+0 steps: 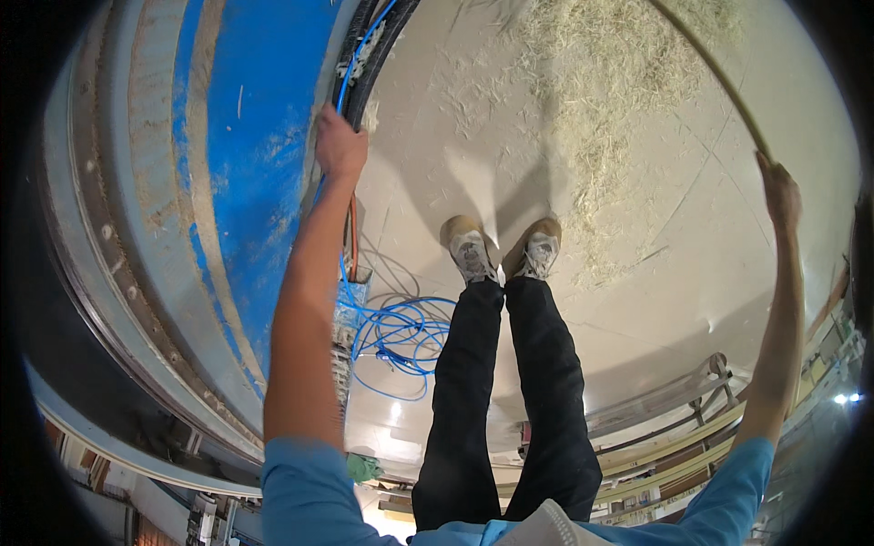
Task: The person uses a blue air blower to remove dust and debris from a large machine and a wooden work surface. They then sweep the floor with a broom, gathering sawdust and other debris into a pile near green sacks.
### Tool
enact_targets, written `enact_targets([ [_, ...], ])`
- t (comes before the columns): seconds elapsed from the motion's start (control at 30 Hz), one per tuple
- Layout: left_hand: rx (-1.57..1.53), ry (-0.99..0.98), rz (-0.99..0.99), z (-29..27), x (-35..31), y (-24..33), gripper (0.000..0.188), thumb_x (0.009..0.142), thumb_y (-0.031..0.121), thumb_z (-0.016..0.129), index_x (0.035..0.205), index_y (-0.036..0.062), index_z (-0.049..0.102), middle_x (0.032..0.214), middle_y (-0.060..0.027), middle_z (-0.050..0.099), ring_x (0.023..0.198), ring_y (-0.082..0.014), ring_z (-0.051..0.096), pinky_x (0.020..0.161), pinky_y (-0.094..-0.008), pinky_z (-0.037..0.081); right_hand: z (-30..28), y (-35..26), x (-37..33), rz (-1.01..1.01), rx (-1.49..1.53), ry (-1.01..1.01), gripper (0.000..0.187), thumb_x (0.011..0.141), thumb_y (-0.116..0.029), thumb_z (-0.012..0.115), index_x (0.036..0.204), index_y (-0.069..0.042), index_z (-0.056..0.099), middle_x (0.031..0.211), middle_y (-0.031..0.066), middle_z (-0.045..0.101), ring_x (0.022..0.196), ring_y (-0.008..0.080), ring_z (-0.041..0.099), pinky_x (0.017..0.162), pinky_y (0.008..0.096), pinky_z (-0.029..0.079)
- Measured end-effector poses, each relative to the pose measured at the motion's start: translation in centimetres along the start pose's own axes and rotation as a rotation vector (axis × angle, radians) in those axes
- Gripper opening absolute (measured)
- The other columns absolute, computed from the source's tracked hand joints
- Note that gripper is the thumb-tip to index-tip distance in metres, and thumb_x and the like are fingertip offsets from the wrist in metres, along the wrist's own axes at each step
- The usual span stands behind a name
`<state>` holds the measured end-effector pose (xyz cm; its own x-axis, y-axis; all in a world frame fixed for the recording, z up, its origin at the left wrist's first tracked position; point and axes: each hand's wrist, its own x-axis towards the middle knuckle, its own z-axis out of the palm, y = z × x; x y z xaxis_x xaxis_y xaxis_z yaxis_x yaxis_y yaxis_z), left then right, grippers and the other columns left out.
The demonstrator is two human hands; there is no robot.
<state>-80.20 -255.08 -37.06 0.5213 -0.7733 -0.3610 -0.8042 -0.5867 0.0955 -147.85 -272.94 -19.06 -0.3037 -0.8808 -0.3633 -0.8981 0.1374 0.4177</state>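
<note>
My left hand (341,146) is closed at the edge of the blue machine, with a thin blue hose (351,68) running into its fingers from above. The hose shows again beside my wrist and leads down to a loose coil (401,337) on the floor. Thick black corrugated conduits (371,77) run right beside that hand. Out at the right, my right hand (780,193) is wrapped round the end of a long thin pole (719,73). The pole slants up and left out of view, so its far end is hidden.
Pale wood shavings (619,100) lie scattered over the light floor (428,200) ahead and right of my shoes (473,255). The blue machine panel (259,118) and grey rails fill the left. A rack of long boards (655,455) curves along the lower right.
</note>
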Motion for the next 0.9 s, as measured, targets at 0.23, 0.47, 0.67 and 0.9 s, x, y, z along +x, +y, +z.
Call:
enact_targets([
  [0.23, 0.111, -0.011, 0.255, 1.1, -11.7, -0.1, 0.083, 0.077, 0.014, 0.071, 0.148, 0.0037, 0.029, 0.15, -0.0265, 0.027, 0.139, -0.0448, 0.027, 0.108, -0.062, 0.029, -5.7, 13.6, -14.0, 0.007, -0.025, 0.033, 0.056, 0.099, -0.047, 0.048, 0.088, 0.007, 0.056, 0.079, 0.0318, 0.053, 0.071, 0.046, 0.054, 0.06, 0.0493, 0.042],
  [0.47, -0.755, -0.132, 0.824, -16.6, -34.1, 19.2, 0.078, 0.069, 0.012, 0.075, 0.141, 0.0097, 0.043, 0.148, -0.0168, 0.036, 0.136, -0.0412, 0.034, 0.113, -0.0505, 0.028, -21.6, 11.1, -31.8, -0.126, 0.206, -0.071, 0.03, 0.094, -0.03, 0.06, 0.089, 0.0, 0.055, 0.067, 0.0259, 0.058, 0.066, 0.0466, 0.057, 0.059, 0.0494, 0.043],
  [0.67, -0.867, -0.077, 1.195, -29.6, -38.2, 34.5, 0.081, 0.07, 0.01, 0.072, 0.144, 0.0163, 0.04, 0.129, -0.0134, 0.056, 0.122, -0.0311, 0.052, 0.112, -0.0515, 0.031, -34.8, 6.1, -35.8, -0.563, 0.076, -0.233, 0.031, 0.085, -0.036, 0.068, 0.102, -0.009, 0.063, 0.081, 0.0119, 0.064, 0.083, 0.0321, 0.064, 0.076, 0.0441, 0.05],
  [0.9, -0.604, -0.366, 0.824, -27.4, -37.5, 32.3, 0.029, 0.072, 0.013, 0.068, 0.099, 0.0175, 0.063, 0.084, -0.0099, 0.069, 0.082, -0.0326, 0.067, 0.074, -0.0449, 0.052, -43.6, 13.6, -36.7, -0.446, -0.168, 0.305, 0.037, 0.079, -0.041, 0.074, 0.081, -0.005, 0.065, 0.075, 0.0084, 0.062, 0.077, 0.025, 0.06, 0.083, 0.0411, 0.044],
])
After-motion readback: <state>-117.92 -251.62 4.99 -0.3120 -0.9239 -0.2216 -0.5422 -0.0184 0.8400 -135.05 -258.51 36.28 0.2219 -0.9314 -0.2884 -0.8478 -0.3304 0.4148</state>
